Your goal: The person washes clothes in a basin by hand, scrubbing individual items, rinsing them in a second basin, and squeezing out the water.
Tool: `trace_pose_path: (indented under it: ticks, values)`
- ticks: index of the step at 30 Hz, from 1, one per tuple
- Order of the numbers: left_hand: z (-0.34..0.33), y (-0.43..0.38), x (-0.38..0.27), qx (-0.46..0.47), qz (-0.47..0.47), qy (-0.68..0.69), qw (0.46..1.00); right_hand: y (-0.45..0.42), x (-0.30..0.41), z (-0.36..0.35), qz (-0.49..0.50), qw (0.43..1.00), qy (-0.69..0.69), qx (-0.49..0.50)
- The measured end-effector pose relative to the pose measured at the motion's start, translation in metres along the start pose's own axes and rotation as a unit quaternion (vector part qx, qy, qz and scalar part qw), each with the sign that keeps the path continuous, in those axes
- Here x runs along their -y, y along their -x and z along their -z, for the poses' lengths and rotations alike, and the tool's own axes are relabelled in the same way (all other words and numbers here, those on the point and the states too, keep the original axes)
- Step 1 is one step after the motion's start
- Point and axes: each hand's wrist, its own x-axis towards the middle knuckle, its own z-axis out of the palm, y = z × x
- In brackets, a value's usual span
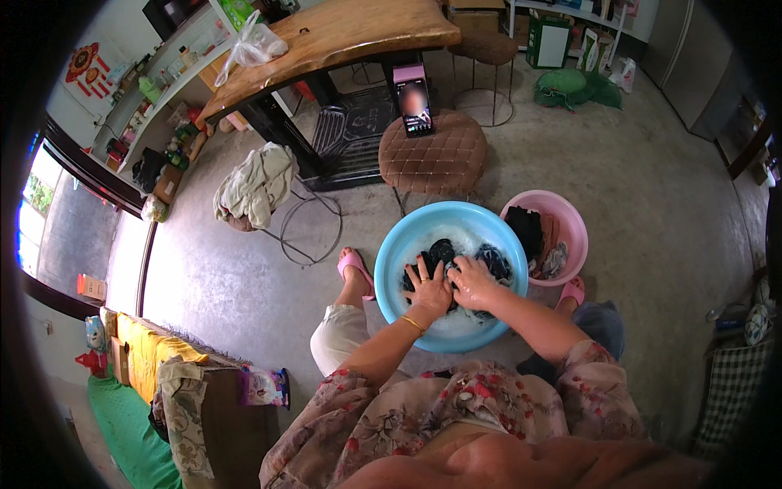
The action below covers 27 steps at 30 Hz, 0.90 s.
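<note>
A light blue plastic basin (386, 293) stands on the floor between my feet, with sudsy water and dark wet clothes (493, 261) in it. My left hand (429, 292), a ring and a gold-coloured bangle on it, lies with spread fingers on the dark cloth. Close to its right, my right hand (473, 282) rests on the wet clothes with its fingers bent; whether it grips any cloth is hidden. Just right of the basin, a pink plastic tub (579, 235) holds black, brown and grey clothes.
Beyond the basin is a brown quilted stool (434, 159) with a phone (415, 107) propped on it. Pale cloth (259, 183) covers another stool to the left. A wooden table (342, 30) stands behind. A cardboard box (235, 428) is at the lower left.
</note>
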Motion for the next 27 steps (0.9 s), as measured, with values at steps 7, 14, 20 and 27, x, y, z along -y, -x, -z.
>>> trace_pose_path:
  ticks: [7, 14, 20, 27]
  values:
    - [-0.004, -0.039, 0.010, 0.134, -0.109, -0.248, 0.953, -0.031, -0.002, -0.028, -0.137, 0.987, -0.001, 0.079]
    - [-0.041, -0.092, 0.041, 0.259, -0.049, -0.074, 0.962, -0.071, -0.032, -0.063, -0.225, 0.940, -0.131, 0.219]
    - [-0.039, -0.104, 0.038, 0.112, -0.146, -0.112, 0.977, -0.068, -0.072, -0.150, -0.102, 0.988, -0.083, 0.084]
    - [0.004, -0.090, 0.037, 0.071, 0.027, 0.154, 0.985, -0.074, -0.060, -0.067, -0.237, 0.939, -0.240, 0.070]
